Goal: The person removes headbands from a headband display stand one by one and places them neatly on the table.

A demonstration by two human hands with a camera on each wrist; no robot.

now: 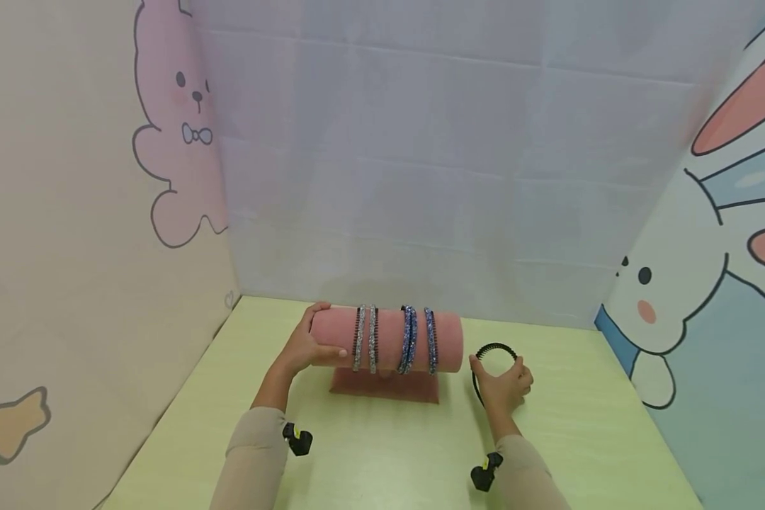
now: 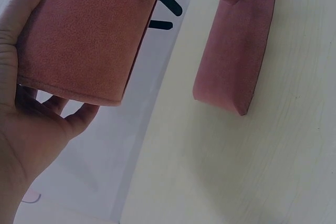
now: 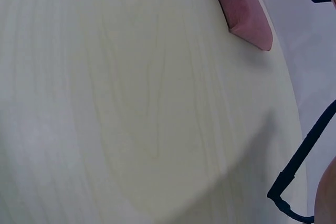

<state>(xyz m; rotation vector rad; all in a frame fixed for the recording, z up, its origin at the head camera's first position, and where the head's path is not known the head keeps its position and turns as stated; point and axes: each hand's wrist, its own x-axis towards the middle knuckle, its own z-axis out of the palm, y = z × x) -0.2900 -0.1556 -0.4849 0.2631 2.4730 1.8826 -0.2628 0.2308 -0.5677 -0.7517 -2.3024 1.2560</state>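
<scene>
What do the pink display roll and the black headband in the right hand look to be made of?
The pink display roll looks covered in velvet or suede-like fabric: matte, with a fine nap in the left wrist view, gripped at its end by the left hand. The black headband, held by the right hand, seems hard plastic: thin, smooth, with small teeth, though the finish is hard to judge.
</scene>
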